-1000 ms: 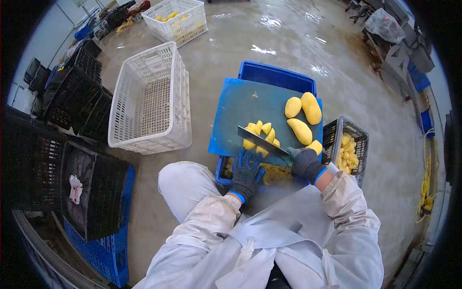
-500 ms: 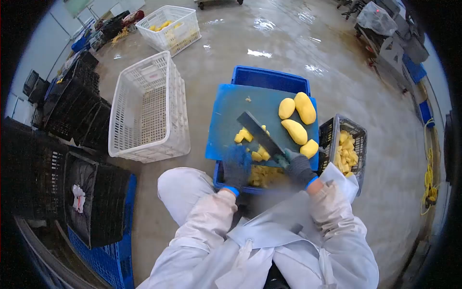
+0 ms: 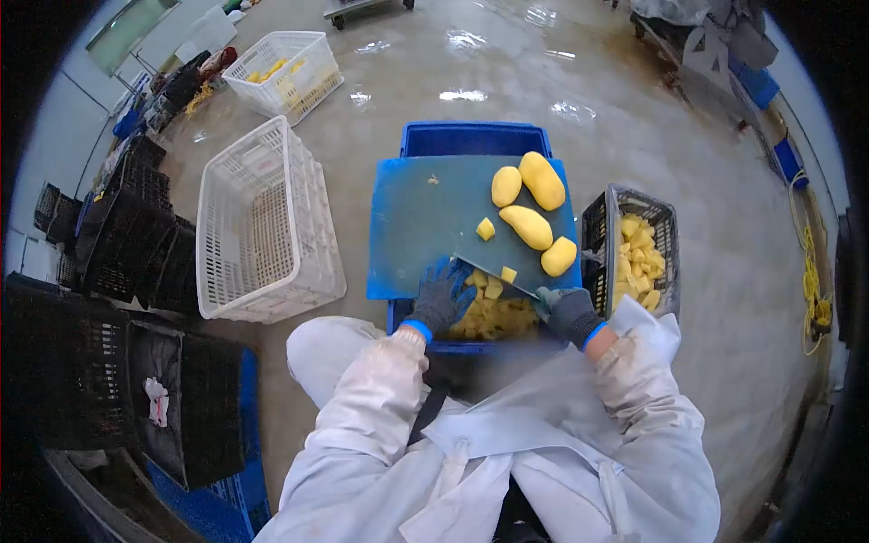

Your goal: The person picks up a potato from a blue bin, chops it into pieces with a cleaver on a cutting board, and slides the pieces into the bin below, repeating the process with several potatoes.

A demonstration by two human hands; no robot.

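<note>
My right hand [image 3: 570, 315], in a dark glove, is closed on the handle of a knife [image 3: 498, 277]. The blade lies along the near edge of the blue cutting board [image 3: 407, 226]. My left hand [image 3: 441, 294], gloved, has its fingers spread at the board's near edge, beside cut yellow pieces [image 3: 484, 288]. Beneath the edge, more pieces [image 3: 498, 323] lie in the blue bin [image 3: 475, 136]. One cube [image 3: 486, 229] rests on the board, another touches the blade. Several whole peeled yellow pieces [image 3: 526, 227] lie at the board's right.
A black crate [image 3: 671, 244] of cut pieces stands right of the board. To the left are a large white crate [image 3: 330, 235] and, farther back, a white crate [image 3: 317, 77] with yellow pieces. Dark crates [image 3: 210, 398] line the far left. A yellow hose [image 3: 808, 271] is at right.
The knife has moved to the board's near edge and turned flatter. Cut pieces have shifted off the board toward the bin. My left hand has spread its fingers. The view has shifted slightly.
</note>
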